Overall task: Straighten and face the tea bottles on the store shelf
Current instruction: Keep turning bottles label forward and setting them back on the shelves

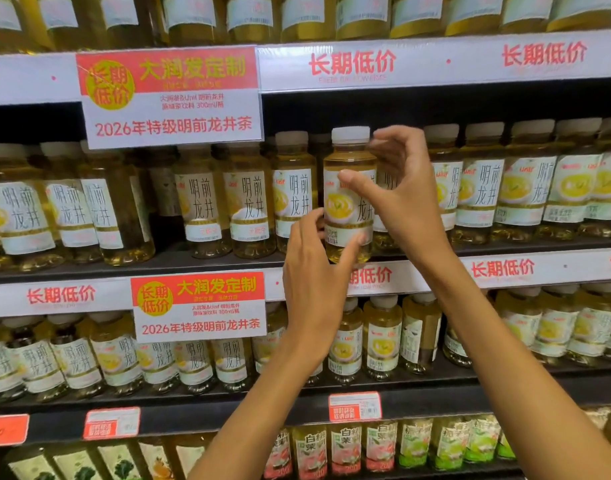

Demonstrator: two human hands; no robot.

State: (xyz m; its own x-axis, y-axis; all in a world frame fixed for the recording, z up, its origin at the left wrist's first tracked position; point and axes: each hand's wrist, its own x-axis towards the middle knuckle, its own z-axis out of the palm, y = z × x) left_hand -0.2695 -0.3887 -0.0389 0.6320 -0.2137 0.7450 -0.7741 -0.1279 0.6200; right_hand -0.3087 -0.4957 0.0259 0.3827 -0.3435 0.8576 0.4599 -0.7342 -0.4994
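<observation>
Both hands on one tea bottle (349, 195) at the front edge of the middle shelf (200, 268), roughly mid-width. It sits forward of its row, upright, white cap on, label with the yellow cup graphic facing out.

Left hand (314, 271) comes in from below: thumb pressed against the bottle's lower front near the base, fingers wrapped round its left side. It is grasping the bottle low down.

Right hand (401, 192) comes in from the right: thumb tip lies across the label's upper front, fingers curl behind the neck and shoulder just under the cap. Also gripping the bottle, higher up. Both forearms are bare, reaching up from the bottom right.

Rest of the tea bottles (248, 209) on that shelf: those left of the held one stand upright; the far-left ones have their labels turned partly sideways. Those to the right stand tight together, labels mostly out.

A red-and-white promo sign (172, 95) hangs off the upper shelf's front edge, covering the caps of a few bottles left of centre. A second sign (198, 306) hangs off the middle shelf's front edge over the row below. Lower shelf holds more of the same tea; the bottom row has different drinks with green and pink labels (345, 448).
</observation>
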